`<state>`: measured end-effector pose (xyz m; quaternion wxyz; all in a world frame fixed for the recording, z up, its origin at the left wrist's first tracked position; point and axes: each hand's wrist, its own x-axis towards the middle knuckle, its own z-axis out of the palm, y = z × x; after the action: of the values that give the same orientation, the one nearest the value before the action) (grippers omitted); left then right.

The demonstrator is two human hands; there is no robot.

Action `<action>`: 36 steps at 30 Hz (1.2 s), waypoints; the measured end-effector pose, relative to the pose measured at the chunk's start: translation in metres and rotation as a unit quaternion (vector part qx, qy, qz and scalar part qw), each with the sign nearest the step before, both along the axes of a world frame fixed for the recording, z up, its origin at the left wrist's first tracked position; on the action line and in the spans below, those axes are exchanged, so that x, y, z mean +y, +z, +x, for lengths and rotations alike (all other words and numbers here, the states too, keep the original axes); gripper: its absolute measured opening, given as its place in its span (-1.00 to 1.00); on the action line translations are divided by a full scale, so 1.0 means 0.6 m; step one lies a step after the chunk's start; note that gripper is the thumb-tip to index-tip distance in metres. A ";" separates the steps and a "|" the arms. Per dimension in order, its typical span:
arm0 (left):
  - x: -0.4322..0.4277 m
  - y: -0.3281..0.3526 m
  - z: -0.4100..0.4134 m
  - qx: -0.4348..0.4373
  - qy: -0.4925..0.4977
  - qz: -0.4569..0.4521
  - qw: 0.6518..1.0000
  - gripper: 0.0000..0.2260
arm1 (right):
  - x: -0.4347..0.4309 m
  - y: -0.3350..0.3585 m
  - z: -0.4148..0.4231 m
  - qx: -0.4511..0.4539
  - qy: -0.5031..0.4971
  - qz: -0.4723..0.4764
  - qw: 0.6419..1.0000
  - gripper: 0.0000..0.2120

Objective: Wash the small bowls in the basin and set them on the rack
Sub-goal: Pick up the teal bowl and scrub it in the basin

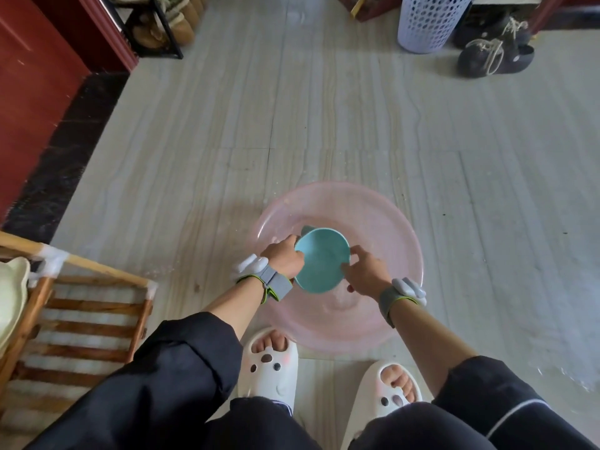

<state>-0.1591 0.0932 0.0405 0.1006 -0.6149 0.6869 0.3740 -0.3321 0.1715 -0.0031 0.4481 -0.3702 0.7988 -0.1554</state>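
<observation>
head view: one teal bowl point(321, 261), tilted, mouth toward the camera, held over the pink basin point(337, 203) near its left rim, left grip point(284, 256) curled round the bowl's left edge, right grip point(365, 271) pinching its right edge; wooden rack point(97, 303) well apart at left, holding a cream dish point(11, 293).

— Where is the basin point(337, 190)?
— On the floor point(324, 108), just ahead of your feet point(272, 344); your left hand point(282, 258) and right hand point(367, 274) hold the bowl point(321, 264) over it.
— And the rack point(97, 305)?
— At your left, a dish point(9, 297) on it.
</observation>
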 end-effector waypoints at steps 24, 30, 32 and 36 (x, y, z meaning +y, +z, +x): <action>0.012 0.199 0.039 -0.051 -0.078 -0.248 0.964 -0.80 | 0.031 0.196 0.023 0.128 0.061 -0.238 0.961 -0.81; 0.026 0.214 0.059 -0.057 -0.114 -0.334 0.934 -0.77 | 0.039 0.245 0.014 -0.019 0.064 -0.184 0.981 -0.41; 0.028 0.210 0.063 -0.056 -0.121 -0.350 0.927 -0.75 | 0.041 0.255 0.010 -0.103 0.015 -0.192 0.976 -0.50; 0.028 0.200 0.061 -0.045 -0.116 -0.352 0.928 -0.76 | 0.044 0.265 0.013 -0.159 -0.012 -0.174 0.972 -0.74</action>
<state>-0.1224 0.1103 0.1606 -0.0490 -0.5425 0.8360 0.0658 -0.3245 0.1976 0.1558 0.4960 -0.4038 0.6823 -0.3543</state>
